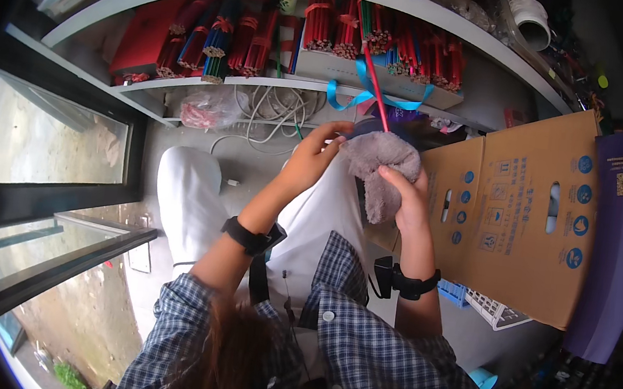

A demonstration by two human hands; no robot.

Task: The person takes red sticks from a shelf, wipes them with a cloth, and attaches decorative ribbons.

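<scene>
A fluffy mauve-grey cloth (382, 160) is bunched up in front of my knees. My right hand (414, 194) is closed around its right side, thumb lying over the front. At the cloth's upper left edge, the fingertips of my left hand (314, 157) pinch the fabric. From the top of the cloth a slim red rod (378, 87) sticks up at a slant toward the shelf; its lower end is hidden in the folds. A bright blue ribbon (360, 68) crosses behind or around the rod; which of the two I cannot tell.
Ahead, a white shelf (263, 81) holds several bundles of red, blue and green sticks (252, 40). A large cardboard box (510, 215) stands close on my right, beside a purple panel (610, 241). White cables (270, 114) hang below the shelf. Glass doors (52, 137) are at left.
</scene>
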